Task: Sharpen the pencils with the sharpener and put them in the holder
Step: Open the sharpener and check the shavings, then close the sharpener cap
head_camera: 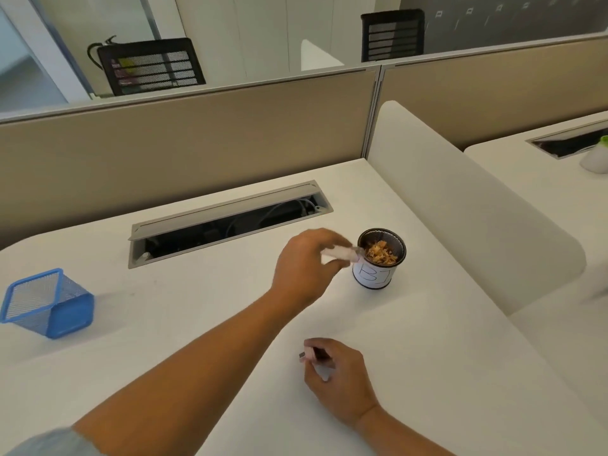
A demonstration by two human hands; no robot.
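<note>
My left hand reaches out over the white desk and is closed on a pale, blurred object. The object's tip is at the rim of a black mesh cup that has a white label. Brown pencil shavings lie inside this cup. Nearer to me, my right hand rests low over the desk, closed on a small dark object with a grey end; what it is I cannot tell. A blue square mesh holder stands at the left edge, with nothing visible inside it. No pencil is clearly visible.
An open cable tray slot runs across the desk behind my hands. A beige partition closes the back. A white divider bounds the right side, just behind the cup. Black chairs stand beyond the partition.
</note>
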